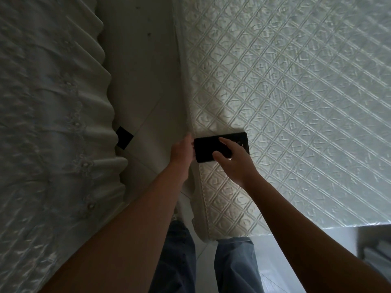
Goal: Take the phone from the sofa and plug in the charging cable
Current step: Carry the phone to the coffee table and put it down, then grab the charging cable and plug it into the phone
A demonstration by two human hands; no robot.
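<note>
The black phone (213, 148) is at the near left edge of the quilted sofa cover (296, 92), held flat with its dark face up. The right hand (234, 159) grips it from the right, thumb and forefinger lying across the screen and closed on the phone's body. The left hand (183, 152) is at the phone's left end, its fingers curled at that short edge; they are hidden behind the hand, so I cannot tell whether they pinch anything, and no cable shows clearly there. Both bare forearms reach in from the bottom. Left of the sofa lies a pale floor (143, 70) with a small black square (123, 138) on it, and beyond that a ruffled white cloth (53, 102). Blue trouser legs (234, 265) show below the hands.
</note>
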